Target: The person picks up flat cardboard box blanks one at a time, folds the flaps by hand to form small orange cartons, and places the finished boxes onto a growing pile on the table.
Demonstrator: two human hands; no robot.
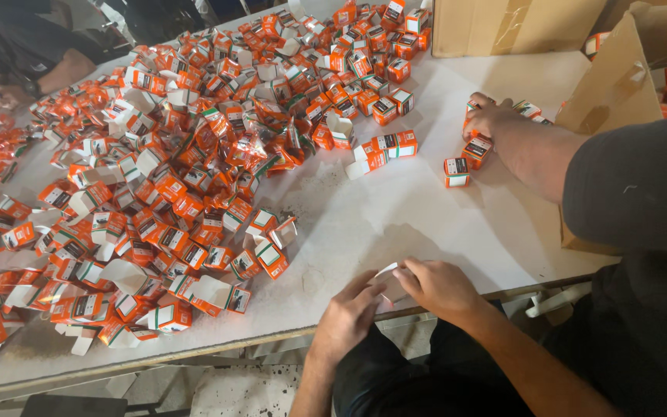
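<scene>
Left hand (347, 318): at near table edge, fingers curled, thumb and fingertips pinching small white folded cardboard carton blank (388, 281).
Right hand (439, 287): on same white carton, fingers bent together, pressing a flap down from above; carton touching the white table top (395, 216), just at its front edge.
Heap of small orange-and-white cardboard boxes (194, 154): loose, many open-flapped, spread over left half, near but apart.
Co-worker's hand (488, 120): far right, over a few closed orange boxes beside brown corrugated cardboard case (615, 85).
Risk, judged: carton slipping off edge to floor, being so close to it; flap creased crooked under uneven pressure; heap sliding off the near side if nudged.
</scene>
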